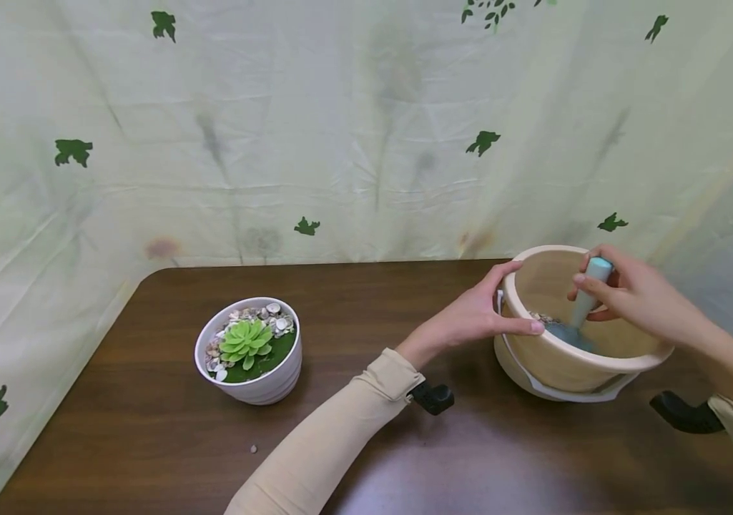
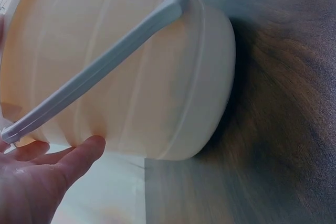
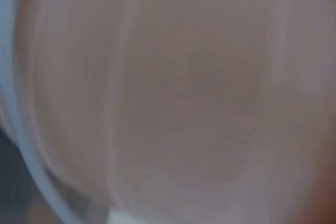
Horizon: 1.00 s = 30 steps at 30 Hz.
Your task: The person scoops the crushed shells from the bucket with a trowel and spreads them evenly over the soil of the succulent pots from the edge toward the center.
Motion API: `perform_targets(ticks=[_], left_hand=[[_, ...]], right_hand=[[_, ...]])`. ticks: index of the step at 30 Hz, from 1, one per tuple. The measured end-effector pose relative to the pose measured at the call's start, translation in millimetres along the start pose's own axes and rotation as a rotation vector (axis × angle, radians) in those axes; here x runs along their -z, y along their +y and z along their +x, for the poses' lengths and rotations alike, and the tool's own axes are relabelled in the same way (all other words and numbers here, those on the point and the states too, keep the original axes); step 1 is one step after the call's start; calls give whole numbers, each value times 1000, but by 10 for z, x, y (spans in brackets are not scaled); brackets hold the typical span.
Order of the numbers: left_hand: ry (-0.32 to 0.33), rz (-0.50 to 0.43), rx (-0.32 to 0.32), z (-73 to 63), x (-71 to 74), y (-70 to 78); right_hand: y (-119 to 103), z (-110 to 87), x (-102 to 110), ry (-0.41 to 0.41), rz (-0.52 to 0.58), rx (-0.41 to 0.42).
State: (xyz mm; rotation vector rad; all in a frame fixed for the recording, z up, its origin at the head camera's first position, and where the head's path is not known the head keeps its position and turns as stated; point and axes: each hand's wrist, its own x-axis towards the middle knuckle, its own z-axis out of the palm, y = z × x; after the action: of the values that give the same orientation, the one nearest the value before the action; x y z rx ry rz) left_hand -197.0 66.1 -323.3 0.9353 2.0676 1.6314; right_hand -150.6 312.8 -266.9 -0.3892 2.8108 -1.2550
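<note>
A cream plastic bucket (image 1: 549,357) with a pale grey handle (image 2: 105,59) stands at the right of the table. My left hand (image 1: 469,311) grips its left rim, thumb over the near side; in the left wrist view, fingers press the ribbed outer wall. Inside the bucket my right hand (image 1: 639,297) holds a small light-blue shovel (image 1: 590,290) by its handle, blade pointing down. The blade looks blurred, next to some small shells or pebbles (image 1: 543,317). The bucket's wall (image 3: 184,98) fills the right wrist view, blurred; the right hand's fingers hardly show there.
To the left on the brown table (image 1: 147,357) is a white pot (image 1: 272,386) holding a green succulent (image 1: 246,342), shells and moss. A tiny pebble (image 1: 253,449) lies in front of it. A leaf-patterned curtain (image 1: 366,143) hangs behind the table.
</note>
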Motion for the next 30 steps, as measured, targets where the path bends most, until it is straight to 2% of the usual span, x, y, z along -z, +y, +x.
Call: perform_targets(ticks=[6, 8, 11, 14, 18, 21, 25, 30], left_hand=[[-19, -33, 4, -7, -14, -19], [-24, -39, 6, -8, -23, -22], [-30, -33, 7, -9, -45, -24], [-29, -26, 4, -11, -62, -20], [-27, -27, 9, -12, -73, -7], [-41, -39, 11, -5, -75, 8], [-46, -45, 8, 2, -64, 32], [-43, -57, 10, -3, -59, 49]], right_hand=[[72, 157, -64, 12, 217, -130], [107, 182, -56, 26, 322, -176], [156, 153, -32, 46, 497, -201], [185, 103, -16, 58, 642, -183], [182, 39, 2, 83, 737, -158], [177, -21, 41, 100, 785, -140], [157, -100, 90, 162, 788, -97], [161, -241, 93, 229, 829, 29]])
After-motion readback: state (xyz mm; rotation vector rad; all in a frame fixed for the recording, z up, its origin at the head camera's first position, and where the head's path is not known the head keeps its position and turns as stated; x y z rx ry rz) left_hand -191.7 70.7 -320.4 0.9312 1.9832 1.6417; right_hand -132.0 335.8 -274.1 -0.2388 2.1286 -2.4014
